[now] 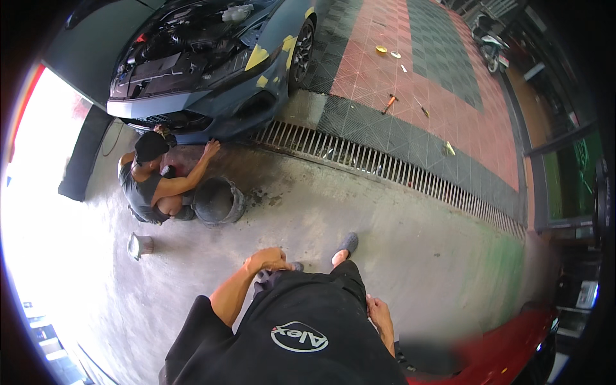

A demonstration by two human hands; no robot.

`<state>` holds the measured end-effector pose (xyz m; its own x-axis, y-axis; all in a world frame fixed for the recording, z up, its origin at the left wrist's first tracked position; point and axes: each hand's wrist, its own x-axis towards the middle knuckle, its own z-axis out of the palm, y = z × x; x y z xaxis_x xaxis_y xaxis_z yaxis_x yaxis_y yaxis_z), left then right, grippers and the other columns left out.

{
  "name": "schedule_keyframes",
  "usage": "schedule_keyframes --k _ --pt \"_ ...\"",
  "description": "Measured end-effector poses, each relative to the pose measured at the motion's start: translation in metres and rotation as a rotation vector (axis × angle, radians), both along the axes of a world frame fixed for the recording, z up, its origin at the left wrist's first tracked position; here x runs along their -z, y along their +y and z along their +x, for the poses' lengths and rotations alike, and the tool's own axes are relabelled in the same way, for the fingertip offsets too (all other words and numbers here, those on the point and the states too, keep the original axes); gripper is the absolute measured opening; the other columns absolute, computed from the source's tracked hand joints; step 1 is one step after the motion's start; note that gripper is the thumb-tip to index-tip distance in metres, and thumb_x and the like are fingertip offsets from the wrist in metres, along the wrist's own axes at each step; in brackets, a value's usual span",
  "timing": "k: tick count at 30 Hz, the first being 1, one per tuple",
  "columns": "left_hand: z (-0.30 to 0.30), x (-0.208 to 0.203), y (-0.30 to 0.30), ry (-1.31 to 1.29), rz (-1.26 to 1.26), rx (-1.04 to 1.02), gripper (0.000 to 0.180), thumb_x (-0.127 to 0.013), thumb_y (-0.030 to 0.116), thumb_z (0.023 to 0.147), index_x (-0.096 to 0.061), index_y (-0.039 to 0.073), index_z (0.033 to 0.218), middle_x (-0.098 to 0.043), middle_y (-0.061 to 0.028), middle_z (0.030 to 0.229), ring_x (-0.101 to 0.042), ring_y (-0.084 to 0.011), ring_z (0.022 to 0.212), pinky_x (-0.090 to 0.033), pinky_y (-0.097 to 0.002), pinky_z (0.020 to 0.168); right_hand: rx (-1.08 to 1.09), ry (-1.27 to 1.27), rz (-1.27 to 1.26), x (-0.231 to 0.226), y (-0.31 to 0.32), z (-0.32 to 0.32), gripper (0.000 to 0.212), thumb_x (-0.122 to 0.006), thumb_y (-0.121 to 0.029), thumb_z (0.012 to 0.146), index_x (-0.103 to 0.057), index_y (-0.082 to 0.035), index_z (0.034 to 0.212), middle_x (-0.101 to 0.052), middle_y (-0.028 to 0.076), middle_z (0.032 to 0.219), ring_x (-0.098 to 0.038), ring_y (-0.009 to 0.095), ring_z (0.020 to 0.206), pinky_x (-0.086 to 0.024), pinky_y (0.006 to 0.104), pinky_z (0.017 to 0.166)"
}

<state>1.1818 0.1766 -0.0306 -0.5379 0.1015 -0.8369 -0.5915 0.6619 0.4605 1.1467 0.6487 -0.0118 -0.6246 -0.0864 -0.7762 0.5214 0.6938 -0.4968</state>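
My left hand (268, 258) is closed in front of my body, at the front of my black shirt (301, 308). A crumpled grey cloth (263, 280) hangs from it, partly hidden by the shirt. My right hand (380, 313) rests low at my right side against my dark shorts. Its fingers look loosely extended, with nothing visible in them. Ahead on the left, a co-worker (151, 179) in a dark cap crouches at the front bumper of a grey-blue car (256, 109). One of the co-worker's hands touches the bumper's lower edge.
A black bucket (218, 200) stands beside the co-worker, and a pale pail (140, 246) lies nearer. A metal drain grate (385, 163) crosses the floor. Tools, including an orange-handled hammer (389, 104), lie on red and grey tiles. A red car (507, 350) is at the lower right.
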Motion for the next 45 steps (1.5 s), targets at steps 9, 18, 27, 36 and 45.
schedule_keyframes --k 9,18,27,36,45 --pt "-0.075 -0.014 0.054 0.196 -0.003 -0.466 0.042 -0.071 0.045 0.096 -0.070 0.003 0.094 -0.073 -0.0158 0.089 -0.067 -0.0281 0.085 -0.053 -0.0435 0.079 -0.478 0.045 0.091 0.019 -0.007 -0.204 0.061 -0.072 -0.059 0.101 -0.073 0.002 0.096 -0.070 0.016 0.080 -0.064 0.024 0.076 -0.053 0.0410 0.074" --pt "-0.159 -0.057 0.007 0.051 0.224 -0.537 0.031 -0.069 0.035 0.095 -0.076 0.005 0.096 -0.069 -0.0089 0.082 -0.062 -0.0180 0.081 -0.050 -0.0368 0.076 -0.603 -0.023 -0.173 0.063 -0.088 -0.347 0.032 -0.072 -0.033 0.106 -0.076 -0.002 0.114 -0.078 0.014 0.096 -0.072 0.027 0.089 -0.056 0.0408 0.083" --pt "-0.252 -0.089 -0.101 0.110 0.537 -0.683 0.023 -0.068 0.028 0.096 -0.075 0.007 0.094 -0.065 0.0034 0.081 -0.057 -0.0091 0.081 -0.045 -0.0312 0.073 -1.031 0.485 -0.120 0.024 -0.236 -0.476 0.028 -0.073 -0.028 0.104 -0.074 -0.003 0.117 -0.075 0.018 0.114 -0.070 0.040 0.104 -0.056 0.0441 0.091" --pt "-0.264 -0.112 -0.139 0.140 0.731 -0.791 0.019 -0.070 0.026 0.099 -0.074 0.007 0.096 -0.064 0.0036 0.085 -0.053 -0.0092 0.081 -0.044 -0.0296 0.073 -0.949 -0.169 -0.292 -0.048 -0.369 -0.538 0.030 -0.065 -0.029 0.112 -0.071 0.000 0.113 -0.074 0.008 0.100 -0.068 0.018 0.096 -0.054 0.0357 0.088" --pt "-0.263 -0.023 -0.144 0.002 0.657 -1.860 0.011 -0.070 0.013 0.095 -0.072 0.003 0.092 -0.061 -0.0001 0.086 -0.058 -0.0106 0.084 -0.048 -0.0292 0.074 -1.297 -0.627 -0.420 0.004 -0.487 -0.631 0.034 -0.064 -0.034 0.113 -0.068 -0.001 0.110 -0.069 0.002 0.092 -0.061 0.012 0.087 -0.052 0.0317 0.082"
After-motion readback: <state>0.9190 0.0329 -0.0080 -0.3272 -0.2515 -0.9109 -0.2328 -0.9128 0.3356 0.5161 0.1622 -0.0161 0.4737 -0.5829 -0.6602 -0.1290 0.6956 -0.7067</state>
